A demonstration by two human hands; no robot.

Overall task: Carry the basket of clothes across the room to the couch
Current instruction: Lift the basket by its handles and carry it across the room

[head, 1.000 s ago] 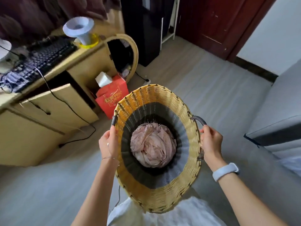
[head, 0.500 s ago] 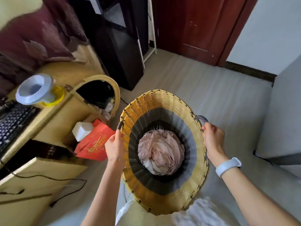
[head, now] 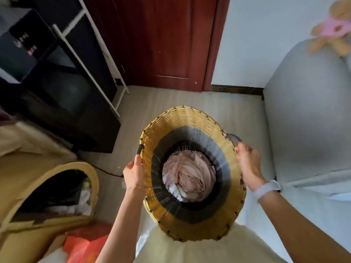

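Yellow-and-grey woven basket (head: pixel 191 120) holds pink clothes (head: pixel 189 176).

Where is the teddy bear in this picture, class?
In the head view, the teddy bear sits at the top right corner, on top of the grey couch, against the white wall, right of the red-brown door.

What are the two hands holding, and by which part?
Both hold the yellow-and-grey woven basket: the left hand grips its left rim at the dark handle, and the right hand grips the right handle.
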